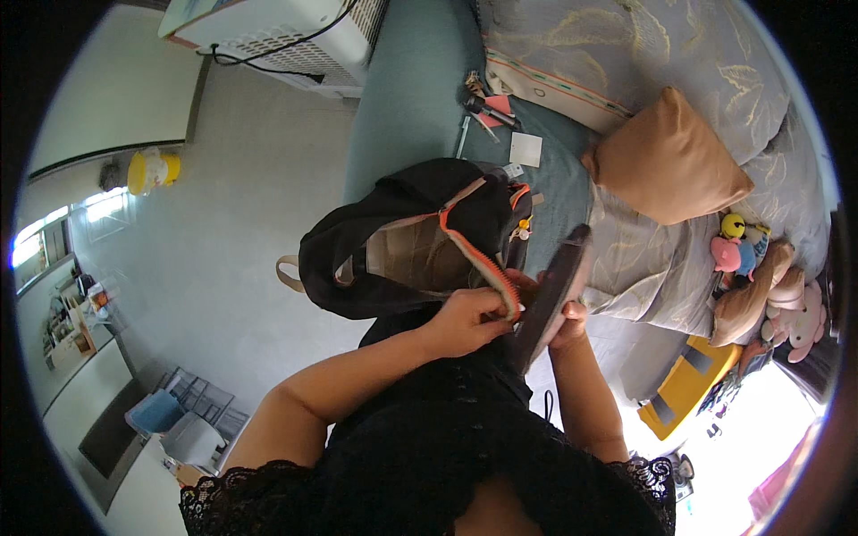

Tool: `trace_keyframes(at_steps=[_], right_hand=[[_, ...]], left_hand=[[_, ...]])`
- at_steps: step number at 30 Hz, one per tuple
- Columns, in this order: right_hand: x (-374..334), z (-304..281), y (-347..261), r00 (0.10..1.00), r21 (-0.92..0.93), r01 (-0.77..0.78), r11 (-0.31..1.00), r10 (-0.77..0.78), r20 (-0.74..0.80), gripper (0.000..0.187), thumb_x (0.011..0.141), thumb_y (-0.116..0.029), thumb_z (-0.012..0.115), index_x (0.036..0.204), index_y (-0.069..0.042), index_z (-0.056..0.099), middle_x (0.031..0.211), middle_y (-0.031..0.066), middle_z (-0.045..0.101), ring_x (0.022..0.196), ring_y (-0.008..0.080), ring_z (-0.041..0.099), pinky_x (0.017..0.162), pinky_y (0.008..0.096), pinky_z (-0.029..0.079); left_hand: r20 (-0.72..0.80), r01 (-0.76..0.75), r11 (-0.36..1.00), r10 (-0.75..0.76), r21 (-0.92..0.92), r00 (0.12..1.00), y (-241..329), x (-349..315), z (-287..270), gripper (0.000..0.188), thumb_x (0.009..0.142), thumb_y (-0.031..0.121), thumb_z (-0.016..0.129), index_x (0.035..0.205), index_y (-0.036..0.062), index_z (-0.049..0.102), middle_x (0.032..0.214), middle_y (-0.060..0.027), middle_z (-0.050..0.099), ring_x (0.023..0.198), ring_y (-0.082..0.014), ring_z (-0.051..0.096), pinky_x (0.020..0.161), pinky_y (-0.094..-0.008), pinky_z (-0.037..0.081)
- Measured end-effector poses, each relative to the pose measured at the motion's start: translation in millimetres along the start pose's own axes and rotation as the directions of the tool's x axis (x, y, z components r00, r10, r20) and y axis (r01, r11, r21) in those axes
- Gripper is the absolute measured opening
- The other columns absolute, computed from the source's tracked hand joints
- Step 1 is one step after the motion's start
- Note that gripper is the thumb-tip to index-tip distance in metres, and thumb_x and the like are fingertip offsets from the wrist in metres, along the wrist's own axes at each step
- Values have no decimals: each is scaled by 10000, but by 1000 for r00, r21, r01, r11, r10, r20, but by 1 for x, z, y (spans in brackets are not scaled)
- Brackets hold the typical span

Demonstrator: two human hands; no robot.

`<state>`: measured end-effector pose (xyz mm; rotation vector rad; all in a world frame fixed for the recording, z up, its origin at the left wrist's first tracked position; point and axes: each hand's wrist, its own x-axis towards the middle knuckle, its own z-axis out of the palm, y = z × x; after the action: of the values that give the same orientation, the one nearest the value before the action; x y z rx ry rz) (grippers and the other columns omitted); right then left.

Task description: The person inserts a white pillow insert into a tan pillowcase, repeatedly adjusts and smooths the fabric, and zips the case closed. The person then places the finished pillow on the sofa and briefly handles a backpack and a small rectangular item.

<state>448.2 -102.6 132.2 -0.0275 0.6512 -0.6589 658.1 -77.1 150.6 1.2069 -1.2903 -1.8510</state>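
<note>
A black backpack point(344, 232) with orange zipper edging lies on the bed's edge, its mouth wide open and a tan lining showing. My left hand point(463, 323) pinches the orange-edged rim of the opening at its near right corner. In my right hand point(569, 323) is a flat dark brown case point(556, 290), tilted and seen nearly edge-on just right of the bag. The thumb lies against its right face, while some fingers are hidden behind it. The exact kind of case cannot be made out.
Beyond the bag, a black cylinder point(490, 113), a white square card point(526, 149) and small items lie on the green sheet point(407, 107). A brown cushion point(670, 161) and plush toys point(726, 255) rest farther right. A yellow bin point(154, 171) stands at left.
</note>
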Motion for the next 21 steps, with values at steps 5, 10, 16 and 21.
trace_keyframes(at_steps=[5, 10, 16, 21], right_hand=[[-14, -36, -24, 967, -50, 252, 966, -254, -37, 711, 614, -270, 784, 1237, -59, 513, 1104, 104, 602, 961, 328, 630, 813, 440, 562], [25, -8, -41, 892, -222, 369, 902, -411, -187, 931, 634, -312, 814, 1412, -76, 360, 1396, 268, 441, 1301, 414, 423, 1010, 507, 455], [29, -6, -33, 942, -239, 237, 942, -283, -180, 863, 603, -197, 818, 1356, -39, 427, 1364, 252, 480, 1254, 402, 475, 1005, 514, 463], [47, 26, -9, 996, -149, 84, 985, -86, -9, 863, 589, -239, 773, 1356, -16, 446, 1372, 246, 477, 1255, 400, 477, 1060, 505, 402]], left_hand=[[-55, -251, 952, 264, 173, 963, -10, 42, 31, 423, 820, 85, 652, 1229, 23, 567, 1263, -204, 529, 1164, -355, 518, 964, -401, 437], [100, -149, 600, 115, 786, 988, -3, 32, -15, 589, 785, 260, 681, 1321, 88, 508, 1465, -182, 346, 1373, -413, 280, 1083, -622, 214], [-763, 762, 163, -69, 626, 642, -33, -49, -150, 941, 683, 425, 786, 1460, 170, 321, 1511, -175, 273, 1386, -409, 253, 1042, -698, 213], [-753, 649, 594, -107, 476, 649, -93, -85, -202, 553, 784, 284, 734, 1253, 84, 519, 1138, -192, 638, 1048, -399, 603, 898, -473, 462]])
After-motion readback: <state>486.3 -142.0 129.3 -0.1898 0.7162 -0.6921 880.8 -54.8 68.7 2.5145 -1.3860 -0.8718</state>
